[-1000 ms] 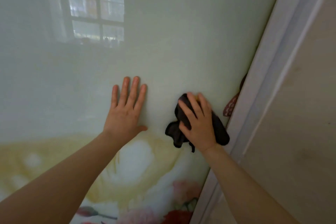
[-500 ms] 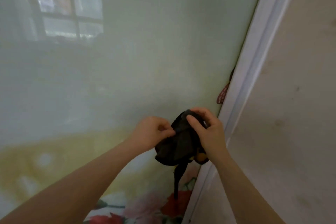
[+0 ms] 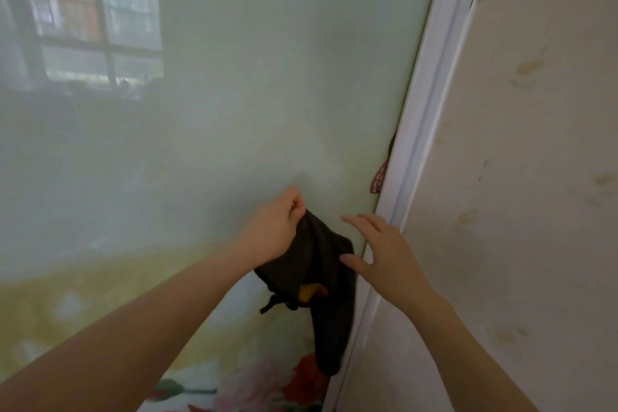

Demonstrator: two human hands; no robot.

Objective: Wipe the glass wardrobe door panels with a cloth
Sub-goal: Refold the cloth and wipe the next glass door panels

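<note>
Cloth point(image 3: 311, 264): dark fabric with a small orange patch at its lower fold, located in front of the lower right part of the glass door panel point(image 3: 234, 110), just beside the white door frame point(image 3: 424, 110). Half a second ago both hands gripped the bunched cloth between them. The right hand point(image 3: 384, 251) has since released its grip and now has its fingers extended and slightly spread; its thumb touches the right edge of the cloth. The cloth has opened out and hangs lower, with one long tail reaching down along the frame toward the red flower print point(image 3: 307, 381).

Left hand point(image 3: 274, 227): fingers curled, pinching the top corner of the cloth between thumb and fingertips; forearm extends from the lower left, wrist raised toward the panel.

Right forearm enters from the lower right, palm facing left toward the cloth.

Panel surface carries a window reflection point(image 3: 90, 20) at upper left. A beige wall point(image 3: 535, 177) lies to the right of the frame.
</note>
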